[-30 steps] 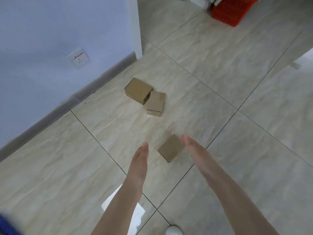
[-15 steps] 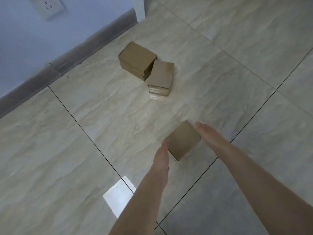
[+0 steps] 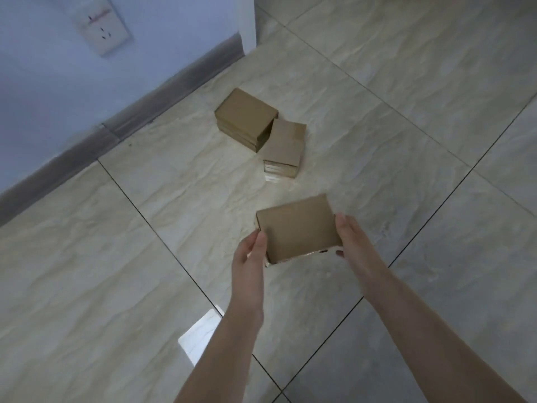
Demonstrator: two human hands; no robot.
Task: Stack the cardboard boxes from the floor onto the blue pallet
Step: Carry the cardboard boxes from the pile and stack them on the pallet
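A small flat cardboard box [image 3: 299, 228] lies on the tiled floor in front of me. My left hand [image 3: 250, 257] presses on its left edge and my right hand [image 3: 353, 238] on its right edge, so both hands grip it. Farther back, a second cardboard box [image 3: 245, 117] rests flat near the wall. A third cardboard box [image 3: 286, 146] leans against its right side. The blue pallet is not in view.
A pale wall [image 3: 58, 91] with a grey skirting board [image 3: 122, 123] runs along the left, with a white socket [image 3: 103, 27] on it. A wall corner [image 3: 247, 21] juts out at the top. Beige tiled floor spreads to the right and front.
I have moved closer to the boxes. Both hands have come from either side of the nearest box and closed on its left and right edges.
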